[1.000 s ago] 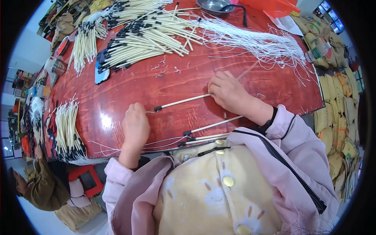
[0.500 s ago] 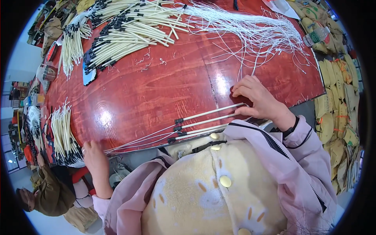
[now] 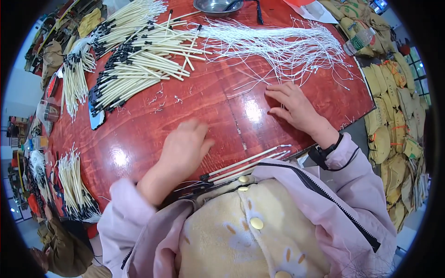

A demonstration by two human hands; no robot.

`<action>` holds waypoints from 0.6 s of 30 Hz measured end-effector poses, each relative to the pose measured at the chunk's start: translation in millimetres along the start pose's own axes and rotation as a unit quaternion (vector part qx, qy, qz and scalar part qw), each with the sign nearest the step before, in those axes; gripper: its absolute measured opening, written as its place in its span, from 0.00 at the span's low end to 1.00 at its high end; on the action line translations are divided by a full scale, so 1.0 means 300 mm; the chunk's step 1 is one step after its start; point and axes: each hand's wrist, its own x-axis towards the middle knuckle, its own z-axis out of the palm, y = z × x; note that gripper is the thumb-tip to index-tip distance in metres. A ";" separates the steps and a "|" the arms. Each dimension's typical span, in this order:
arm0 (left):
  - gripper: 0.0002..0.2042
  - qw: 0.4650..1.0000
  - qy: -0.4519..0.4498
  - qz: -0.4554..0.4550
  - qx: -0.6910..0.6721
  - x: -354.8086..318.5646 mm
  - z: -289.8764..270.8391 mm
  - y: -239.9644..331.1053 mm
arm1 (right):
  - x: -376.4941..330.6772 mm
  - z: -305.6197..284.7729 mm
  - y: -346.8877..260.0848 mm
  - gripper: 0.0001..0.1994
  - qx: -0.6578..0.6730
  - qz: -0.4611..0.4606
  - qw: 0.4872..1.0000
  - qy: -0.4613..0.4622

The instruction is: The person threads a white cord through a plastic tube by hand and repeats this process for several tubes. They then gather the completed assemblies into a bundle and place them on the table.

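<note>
My right hand (image 3: 296, 109) hovers over the red table (image 3: 185, 111) at the near side of a bundle of loose white cords (image 3: 282, 44). Its thumb and fingers are apart, with nothing in them. My left hand (image 3: 185, 144), slightly blurred, is over the middle of the table, thumb spread from the fingers and nothing seen in it. Between my hands and my jacket, several thin cream rods (image 3: 245, 162) with black end caps lie along the table's near edge. White cord ends show at their right tips; my jacket partly hides them.
Large piles of black-capped cream rods (image 3: 143, 69) cover the far left, beside a blue flat object (image 3: 96, 116). Another bundle (image 3: 74, 180) lies at the left edge. A metal bowl (image 3: 218, 6) stands at the back. Right of the table are a bottle (image 3: 360, 41) and stacked sacks (image 3: 384, 120).
My left hand has moved from the near left edge toward the middle. My right hand has let go of the rods' ends and risen slightly away. The view has shifted a little.
</note>
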 end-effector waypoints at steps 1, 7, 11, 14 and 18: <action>0.14 0.999 0.053 0.009 -0.004 0.069 0.012 0.001 | 0.016 -0.003 0.020 0.24 -0.014 0.005 1.000 0.008; 0.16 0.993 0.109 -0.044 -0.020 0.362 0.164 -0.025 | 0.038 -0.025 0.113 0.25 -0.062 0.030 0.998 0.006; 0.15 0.993 0.114 0.034 0.002 0.370 0.202 -0.084 | 0.018 -0.043 0.121 0.26 -0.072 0.058 0.995 0.025; 0.10 0.995 0.069 -0.040 -0.052 0.289 0.145 -0.049 | 0.030 -0.033 0.076 0.26 -0.046 0.021 0.997 0.050; 0.05 0.990 0.128 -0.041 -0.049 0.290 0.106 0.010 | 0.087 -0.014 -0.002 0.26 -0.022 -0.009 0.998 0.065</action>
